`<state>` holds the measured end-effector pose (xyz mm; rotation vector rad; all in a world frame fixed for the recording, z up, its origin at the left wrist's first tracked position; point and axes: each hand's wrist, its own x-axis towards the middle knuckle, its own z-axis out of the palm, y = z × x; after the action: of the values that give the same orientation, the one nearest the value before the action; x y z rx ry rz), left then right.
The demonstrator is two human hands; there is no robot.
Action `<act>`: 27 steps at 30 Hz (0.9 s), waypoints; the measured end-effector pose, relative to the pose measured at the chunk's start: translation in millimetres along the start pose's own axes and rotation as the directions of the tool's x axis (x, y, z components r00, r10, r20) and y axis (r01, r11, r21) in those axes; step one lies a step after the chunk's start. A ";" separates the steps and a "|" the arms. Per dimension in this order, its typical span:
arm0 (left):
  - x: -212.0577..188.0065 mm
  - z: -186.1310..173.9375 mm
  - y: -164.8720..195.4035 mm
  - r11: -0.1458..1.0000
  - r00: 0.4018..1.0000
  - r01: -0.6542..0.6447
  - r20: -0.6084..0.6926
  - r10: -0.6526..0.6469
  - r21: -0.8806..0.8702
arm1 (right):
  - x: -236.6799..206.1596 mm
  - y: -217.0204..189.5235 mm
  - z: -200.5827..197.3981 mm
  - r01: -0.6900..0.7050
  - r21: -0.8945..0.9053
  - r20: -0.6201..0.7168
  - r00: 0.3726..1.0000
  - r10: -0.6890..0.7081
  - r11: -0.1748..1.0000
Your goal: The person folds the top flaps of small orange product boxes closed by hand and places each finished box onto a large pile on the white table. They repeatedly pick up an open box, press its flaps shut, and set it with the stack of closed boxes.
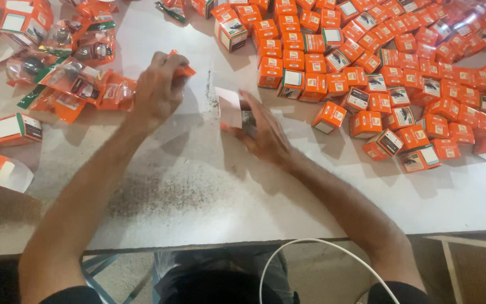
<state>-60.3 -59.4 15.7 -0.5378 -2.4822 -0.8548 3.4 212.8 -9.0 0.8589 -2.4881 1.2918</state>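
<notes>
- On the right, closed orange boxes [392,67] are piling up; bagged parts [80,73] are waiting at the left
- My left hand [156,90] is pinching an orange packet [184,70]; my right hand [262,132] is gripping an open box [230,110]

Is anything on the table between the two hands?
Nothing visible. The left hand pinches a small orange packet; the right hand holds an open orange-and-white cardboard box. Only bare white tabletop lies between them.

Open orange carton [233,112] mid-table; crumpled orange packet [182,68] raised nearby.
</notes>
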 end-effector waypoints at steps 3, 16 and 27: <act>-36.4 -5.1 45.1 0.967 0.953 -0.170 -0.282 0.113 -0.187 | -2.3 -0.8 1.9 0.185 -0.107 -0.057 0.980 -0.191 0.977; -64.7 8.2 73.6 0.833 0.832 -0.553 -0.068 0.551 -0.013 | 5.9 -30.7 -16.1 0.074 0.081 0.130 0.988 -0.084 0.994; -67.9 27.5 83.9 0.991 0.991 -0.131 0.018 0.131 -0.040 | 5.3 -30.9 -8.8 0.109 0.006 0.080 0.991 -0.109 0.994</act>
<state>28.7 5.5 -0.3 -0.7179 -2.4226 -0.8507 16.5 203.9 19.5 1.0515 -2.4613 1.2467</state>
